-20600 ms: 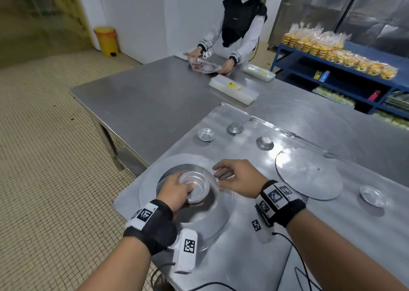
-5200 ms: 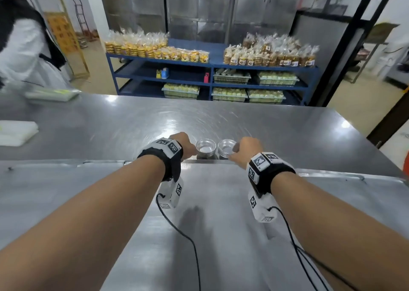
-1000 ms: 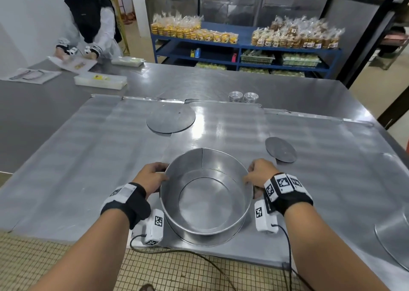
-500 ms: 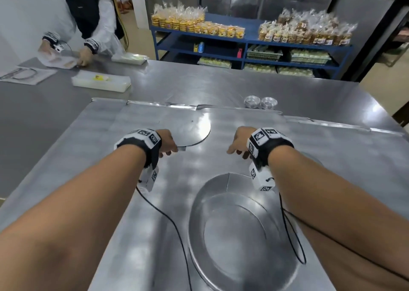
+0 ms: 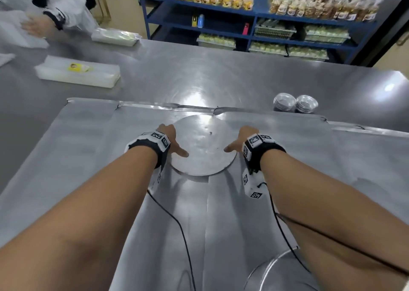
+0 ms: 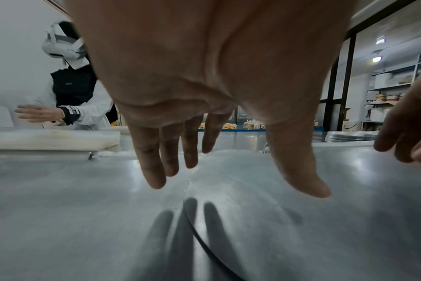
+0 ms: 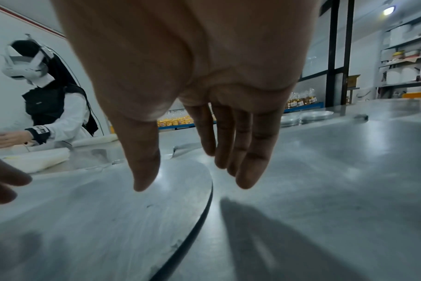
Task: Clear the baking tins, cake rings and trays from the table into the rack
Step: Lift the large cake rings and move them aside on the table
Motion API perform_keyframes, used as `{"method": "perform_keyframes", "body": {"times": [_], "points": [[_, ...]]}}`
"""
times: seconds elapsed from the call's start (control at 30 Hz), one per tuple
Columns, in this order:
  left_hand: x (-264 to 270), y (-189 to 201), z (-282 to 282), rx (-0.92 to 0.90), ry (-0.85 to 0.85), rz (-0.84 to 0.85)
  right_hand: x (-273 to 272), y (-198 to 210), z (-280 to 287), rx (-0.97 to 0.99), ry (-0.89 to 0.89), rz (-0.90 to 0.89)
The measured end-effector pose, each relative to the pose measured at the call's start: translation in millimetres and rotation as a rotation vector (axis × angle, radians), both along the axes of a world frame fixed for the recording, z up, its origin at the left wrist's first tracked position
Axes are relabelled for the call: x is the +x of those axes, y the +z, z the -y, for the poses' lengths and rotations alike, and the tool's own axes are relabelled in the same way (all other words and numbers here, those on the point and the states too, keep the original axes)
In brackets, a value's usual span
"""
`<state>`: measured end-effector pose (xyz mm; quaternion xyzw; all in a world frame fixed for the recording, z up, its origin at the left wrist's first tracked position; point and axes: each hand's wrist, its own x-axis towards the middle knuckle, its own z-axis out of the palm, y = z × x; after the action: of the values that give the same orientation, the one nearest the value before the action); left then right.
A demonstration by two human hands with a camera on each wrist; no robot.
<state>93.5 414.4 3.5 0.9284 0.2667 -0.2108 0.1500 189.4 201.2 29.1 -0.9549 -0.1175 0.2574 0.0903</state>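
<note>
A flat round metal disc (image 5: 202,145) lies on the steel table (image 5: 88,157), near its far seam. My left hand (image 5: 173,140) is at the disc's left edge and my right hand (image 5: 238,140) at its right edge, both thumbs pointing inward over it. In the left wrist view my left hand (image 6: 231,171) hangs with straight fingers just above the disc (image 6: 301,228). The right wrist view shows my right hand (image 7: 192,171) with its thumb over the disc (image 7: 96,209) and its fingers past the rim. Neither hand grips it. A large round cake tin (image 5: 270,266) shows only its rim under my right forearm.
Two stacks of small tins (image 5: 294,103) stand past the seam at the right. White wrapped packs (image 5: 77,73) lie on the far table at the left, where another person (image 5: 44,13) works. Blue shelves (image 5: 254,29) of bagged bread stand behind.
My hands let go of the large tin a second ago and reached forward. They now sit on either side of the flat disc, and the tin lies back near my right forearm.
</note>
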Motion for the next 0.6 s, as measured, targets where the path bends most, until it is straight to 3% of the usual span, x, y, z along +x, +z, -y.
{"method": "perform_keyframes", "body": {"times": [0.33, 0.6], "points": [[32, -39, -5, 0.165, -0.023, -0.051, 17, -40, -35, 0.035, -0.219, 0.007], [28, -40, -13, -0.037, 0.144, 0.053, 23, -29, -35, 0.089, -0.301, -0.066]]}}
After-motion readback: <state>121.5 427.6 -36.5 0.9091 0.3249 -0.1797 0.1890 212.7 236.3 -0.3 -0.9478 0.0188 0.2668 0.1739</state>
